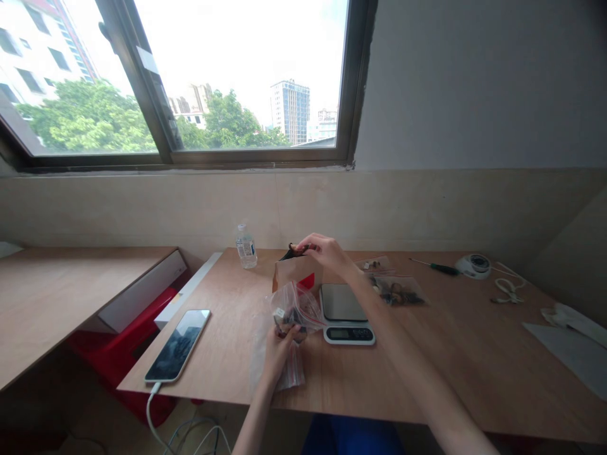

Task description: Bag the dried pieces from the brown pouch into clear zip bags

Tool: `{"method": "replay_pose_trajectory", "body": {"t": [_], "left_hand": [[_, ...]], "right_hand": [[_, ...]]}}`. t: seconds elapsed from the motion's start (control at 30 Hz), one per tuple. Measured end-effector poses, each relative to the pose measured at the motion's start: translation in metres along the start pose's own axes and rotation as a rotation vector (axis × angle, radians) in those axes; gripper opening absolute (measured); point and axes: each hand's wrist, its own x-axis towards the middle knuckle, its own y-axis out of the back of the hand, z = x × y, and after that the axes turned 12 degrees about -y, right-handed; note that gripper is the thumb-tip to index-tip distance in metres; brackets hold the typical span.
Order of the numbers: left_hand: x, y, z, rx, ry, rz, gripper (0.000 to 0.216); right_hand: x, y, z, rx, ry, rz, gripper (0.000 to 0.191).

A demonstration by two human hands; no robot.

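Note:
My left hand point(281, 354) is closed round the lower part of a clear zip bag point(296, 300), which holds dark brown dried-looking pieces and a small pale label or packet. Behind it stands a brown paper bag point(287, 275) with a red mark and a dark inner lining at its open top. Over that opening, my right hand point(325, 249) has its fingers pinched on brown dried-looking pieces point(301, 248), too small to name exactly. Beneath my left hand lie more clear zip bags point(291, 377). A kitchen scale point(344, 302) with a dark display sits just right of the paper bag.
Filled clear bags point(398, 291) lie right of the scale. Farther right are a screwdriver point(441, 268), a white dome camera point(474, 266) and a coiled cable point(509, 291). A water bottle point(246, 246) stands at the back left; a phone point(179, 346) charges near the left edge.

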Motion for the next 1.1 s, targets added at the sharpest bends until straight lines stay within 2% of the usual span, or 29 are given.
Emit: {"method": "replay_pose_trajectory", "body": {"t": [0.2,0.33,0.47,0.63,0.77,0.97,1.03,1.1], "left_hand": [[0.000,-0.001,0.002,-0.011,0.022,0.004,0.027],[0.001,-0.001,0.003,-0.023,0.003,-0.016,0.032],[0.001,-0.001,0.002,-0.014,0.021,-0.026,0.025],[0.000,-0.001,0.002,-0.015,0.027,-0.016,0.024],[0.000,-0.001,0.003,-0.024,0.024,-0.010,0.023],[0.000,-0.002,0.006,-0.007,0.030,-0.007,0.025],[0.000,-0.002,0.007,-0.011,0.030,-0.009,0.026],[0.000,-0.002,0.007,-0.012,0.029,-0.016,0.027]], "right_hand": [[-0.002,0.001,0.001,0.107,-0.130,-0.074,0.024],[-0.005,0.001,-0.001,0.147,-0.163,-0.127,0.024],[-0.005,0.000,-0.001,0.133,-0.171,-0.139,0.026],[-0.001,0.005,0.001,-0.110,-0.148,-0.030,0.018],[0.003,0.011,0.001,-0.245,-0.159,-0.035,0.016],[0.000,0.014,-0.014,-0.584,-0.156,0.060,0.038],[-0.005,0.014,-0.020,-0.575,-0.129,0.080,0.042],[-0.013,0.012,-0.026,-0.450,-0.089,0.129,0.041]]}}
